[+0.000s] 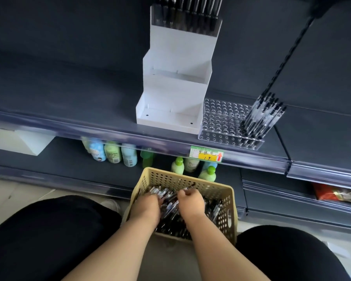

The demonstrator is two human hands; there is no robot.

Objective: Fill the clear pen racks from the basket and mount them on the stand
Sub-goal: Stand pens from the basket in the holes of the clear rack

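Note:
A beige perforated basket (223,191) full of black-and-clear pens (171,222) sits low in front of me. Both hands are inside it. My left hand (145,207) is buried palm-down among the pens, fingers curled around some. My right hand (190,200) pinches a pen near the basket's far side. On the shelf stands a white stepped stand (176,78), its top tier carrying a clear rack (185,25) filled with pens. A clear rack with many holes (223,116) lies to its right, with a cluster of pens (261,116) standing in its right end.
The dark shelf has a clear front rail with a yellow-green price tag (206,154). Bottles (114,152) stand on the lower shelf behind the basket. My black-clad knees flank the basket. A red packet (332,194) lies on a shelf at lower right.

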